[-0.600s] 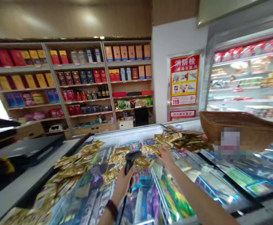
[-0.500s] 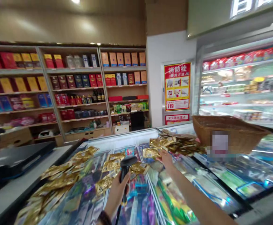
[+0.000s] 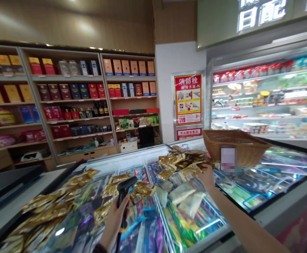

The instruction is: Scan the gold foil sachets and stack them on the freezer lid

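Observation:
My left hand [image 3: 115, 214] is wrapped round the handle of a black barcode scanner [image 3: 124, 196], its head raised above the freezer goods. A cable runs down from the scanner. My right hand [image 3: 208, 175] reaches over the freezer, its fingers closed at the right edge of a gold foil packet [image 3: 190, 172]. That packet lies by a heap of similar gold packets [image 3: 185, 156] in front of the wicker basket [image 3: 237, 149]. More gold packets [image 3: 142, 188] rest just right of the scanner, and a long spread of gold packets [image 3: 48, 207] covers the left side.
The chest freezer [image 3: 164, 147] holds colourful bagged goods in white wire baskets [image 3: 161, 219]. A grey counter [image 3: 37, 186] with a dark device [image 3: 11, 186] stands at left. Behind are wooden shelves of boxes [image 3: 129, 89], a red poster [image 3: 188, 100] and a lit fridge [image 3: 266, 95].
My right hand has moved right, from the packets near the wire divider to one nearer the basket. The scanner is still in my left hand. The view has turned slightly right.

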### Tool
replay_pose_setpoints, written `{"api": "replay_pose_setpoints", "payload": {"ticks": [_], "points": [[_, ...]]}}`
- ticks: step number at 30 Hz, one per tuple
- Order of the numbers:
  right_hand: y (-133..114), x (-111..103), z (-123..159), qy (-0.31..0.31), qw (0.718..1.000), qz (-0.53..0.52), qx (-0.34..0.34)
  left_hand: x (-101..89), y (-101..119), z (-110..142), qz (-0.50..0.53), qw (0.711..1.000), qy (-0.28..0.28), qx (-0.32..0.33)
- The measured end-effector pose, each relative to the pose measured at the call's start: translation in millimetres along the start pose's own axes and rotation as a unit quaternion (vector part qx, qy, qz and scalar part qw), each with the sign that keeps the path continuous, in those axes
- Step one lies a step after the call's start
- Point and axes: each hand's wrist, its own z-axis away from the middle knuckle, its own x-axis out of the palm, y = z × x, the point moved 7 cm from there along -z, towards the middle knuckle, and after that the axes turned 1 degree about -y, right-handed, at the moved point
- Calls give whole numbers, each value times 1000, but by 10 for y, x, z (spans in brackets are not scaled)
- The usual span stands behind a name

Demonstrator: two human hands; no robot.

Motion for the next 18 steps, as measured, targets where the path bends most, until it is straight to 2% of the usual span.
{"api": "replay_pose_setpoints", "payload": {"ticks": [4,7,9,11,13,15,18], "points": [[115,-79,116,15,999,35,25,-38,58,-12,3,1000,9,-2],[13,2,127,11,999,36,3,-106,104,-47,10,1000,23,15],[-111,136,123,-4,999,29,-16,-171,117,-82,18,999,31,29],[-257,357,158,-36,999,21,-32,-252,110,-117,26,998,40,36],[-419,670,281,-93,994,11,-50,-332,97,-143,30,998,48,33],[-583,1040,517,-167,983,-2,-70,-401,98,-153,31,998,53,30],[-786,1557,1045,-282,955,-15,-93,-464,124,-150,31,997,55,32]]}}
